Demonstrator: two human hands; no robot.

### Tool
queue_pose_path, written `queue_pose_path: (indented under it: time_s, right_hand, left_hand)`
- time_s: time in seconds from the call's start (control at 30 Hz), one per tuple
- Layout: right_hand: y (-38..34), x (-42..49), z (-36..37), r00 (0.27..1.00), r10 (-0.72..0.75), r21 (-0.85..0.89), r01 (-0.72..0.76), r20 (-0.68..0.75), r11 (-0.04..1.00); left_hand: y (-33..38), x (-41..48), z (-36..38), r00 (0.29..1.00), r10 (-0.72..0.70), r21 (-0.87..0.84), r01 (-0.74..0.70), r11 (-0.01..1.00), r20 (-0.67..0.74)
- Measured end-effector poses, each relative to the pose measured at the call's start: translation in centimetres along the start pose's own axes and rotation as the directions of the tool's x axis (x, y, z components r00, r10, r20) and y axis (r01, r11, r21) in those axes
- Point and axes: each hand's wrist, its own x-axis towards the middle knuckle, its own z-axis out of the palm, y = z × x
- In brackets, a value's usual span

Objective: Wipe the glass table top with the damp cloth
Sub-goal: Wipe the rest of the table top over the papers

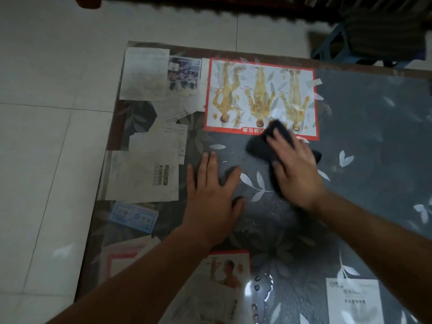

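Note:
The glass table top (pixel 369 127) fills the middle and right of the head view, with papers and a floral grey sheet lying beneath the glass. A dark damp cloth (pixel 259 142) lies on the glass just below a red-bordered body chart (pixel 259 94). My right hand (pixel 294 164) presses flat on the cloth with its fingers spread, covering most of it. My left hand (pixel 214 195) rests flat on the bare glass to the left of the cloth, fingers straight, holding nothing.
Several papers and a photo lie under the glass along the table's left side (pixel 145 73). Light floor tiles (pixel 46 136) lie to the left and beyond. A blue stool (pixel 332 45) with dark fabric stands at the table's far right corner.

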Motion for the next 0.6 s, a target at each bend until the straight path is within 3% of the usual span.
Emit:
queue_pose_path:
  time_s: [0.07,0.13,0.27,0.37,0.43,0.5,0.6]
  right_hand:
    - [-1.5,6.4,-0.4,0.988,0.147,0.097,-0.142,-0.045,0.985]
    - [-3.3,11.9,-0.1,0.988,0.151,0.135,-0.145,-0.033,0.98]
    - [-4.6,12.0,1.6,0.992,-0.119,0.054,0.116,0.051,0.992]
    - [-2.0,4.9,1.5,0.935,-0.336,-0.031,0.342,0.113,0.939]
    - [1.3,1.8,0.4,0.899,-0.402,-0.058,0.417,0.175,0.907]
    - [4.5,1.6,-0.9,0.916,-0.357,-0.072,0.375,0.182,0.924]
    - [5.1,1.6,-0.9,0.979,-0.19,-0.054,0.194,0.072,0.979]
  left_hand:
    - [-0.3,-0.1,-0.2,0.999,-0.017,-0.113,0.012,0.993,-0.048]
    - [-0.8,-0.3,-0.3,0.993,-0.062,-0.219,0.039,0.975,-0.101]
    - [-1.3,-0.7,0.0,0.985,-0.129,-0.281,0.092,0.955,-0.117]
    - [-0.9,-0.6,0.2,0.989,-0.108,-0.175,0.089,0.981,-0.101]
    - [-0.5,-0.4,0.2,0.992,-0.098,-0.091,0.091,0.992,-0.082]
    - [0.0,-0.2,0.1,0.993,-0.077,-0.007,0.077,0.997,-0.089]
    - [0.9,-0.4,0.2,0.997,-0.055,0.021,0.056,0.998,-0.058]
